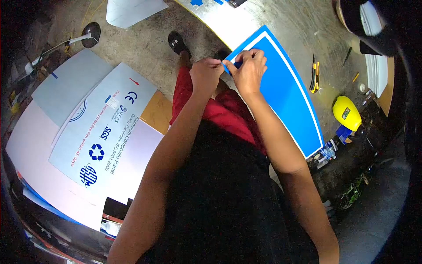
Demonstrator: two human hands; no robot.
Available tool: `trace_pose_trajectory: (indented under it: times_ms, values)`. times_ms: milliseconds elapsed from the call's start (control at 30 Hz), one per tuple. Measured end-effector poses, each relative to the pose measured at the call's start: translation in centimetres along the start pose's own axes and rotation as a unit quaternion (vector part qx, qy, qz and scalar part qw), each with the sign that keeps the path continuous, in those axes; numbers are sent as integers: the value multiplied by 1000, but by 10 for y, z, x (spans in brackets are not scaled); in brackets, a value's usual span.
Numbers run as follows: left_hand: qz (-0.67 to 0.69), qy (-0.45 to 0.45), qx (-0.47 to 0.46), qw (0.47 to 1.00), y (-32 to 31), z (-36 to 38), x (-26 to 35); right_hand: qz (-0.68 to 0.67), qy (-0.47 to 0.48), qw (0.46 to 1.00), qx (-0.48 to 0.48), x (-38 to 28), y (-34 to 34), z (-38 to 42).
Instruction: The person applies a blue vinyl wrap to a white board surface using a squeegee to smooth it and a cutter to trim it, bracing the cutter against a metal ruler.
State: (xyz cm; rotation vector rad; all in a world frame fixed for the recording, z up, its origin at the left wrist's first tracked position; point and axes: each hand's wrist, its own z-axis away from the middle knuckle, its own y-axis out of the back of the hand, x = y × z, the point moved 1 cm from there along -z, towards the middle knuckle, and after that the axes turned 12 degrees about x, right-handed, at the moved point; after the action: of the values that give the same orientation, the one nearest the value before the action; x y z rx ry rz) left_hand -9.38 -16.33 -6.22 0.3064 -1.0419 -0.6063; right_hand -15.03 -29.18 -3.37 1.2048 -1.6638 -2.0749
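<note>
A blue sign panel with a white border line lies on the metal-topped table, with its near-left corner under my hands. My left hand is closed in a pinch at that corner, its fingertips almost meeting my right thumb. What the left fingertips hold is too small to make out. Over the same corner, my right hand has curled fingers and its thumb pressed at the blue edge. The fingers partly cover the corner.
Right of the panel are a yellow-black box cutter and a yellow tape measure-like object. Printed aluminum composite panels are stacked on the left. A black fan-like base with a cable stands on the concrete floor.
</note>
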Motion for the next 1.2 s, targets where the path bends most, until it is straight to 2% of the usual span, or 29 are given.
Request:
trace_pose_trajectory:
  times_ms: [133, 333, 400, 467, 533, 600, 667, 733, 800, 833, 900, 1000, 1100, 1200]
  values:
    - [33, 33, -5, 999, -3, -1, -3, -1, 1, 1000, -3, 0, -1, 1]
    - [-19, 26, -7, 999, 1, -1, 5, -19, 23, 1000, 4, 7, -3, 3]
    - [5, 37, -14, 999, 2, 0, 4, -96, 36, 994, 38, 19, -3, 2]
    - [1, 41, -13, 999, 2, 0, 3, -85, 64, 988, 110, 28, 16, -10]
    - [-3, 45, -15, 999, 3, 1, 3, -66, 58, 981, 173, 60, 38, -30]
    - [-17, 51, -25, 998, 5, 0, 8, 57, 43, 973, 219, 128, 59, -54]
    - [-14, 53, -30, 998, 5, -2, 8, 171, -11, 950, 263, 194, 80, -71]
    - [-11, 54, -35, 998, 4, -2, 7, 247, -133, 941, 191, 216, 102, -81]
    - [-18, 71, -35, 997, 2, -3, 6, 220, -96, 962, 132, 256, 106, -86]
    - [-21, 69, -33, 997, 3, -3, 9, 217, -98, 962, 132, 258, 108, -86]
    - [-62, 79, -34, 994, 3, -3, 15, 152, -112, 981, 34, 266, 110, -87]
    - [-103, 38, -15, 994, 4, -2, 21, 154, -126, 979, 53, 279, 103, -82]
    - [-125, 55, -12, 991, 0, -4, 19, 131, -127, 981, 59, 289, 100, -81]
    - [-118, 29, -8, 993, 0, -5, 14, 125, -130, 979, 92, 282, 103, -77]
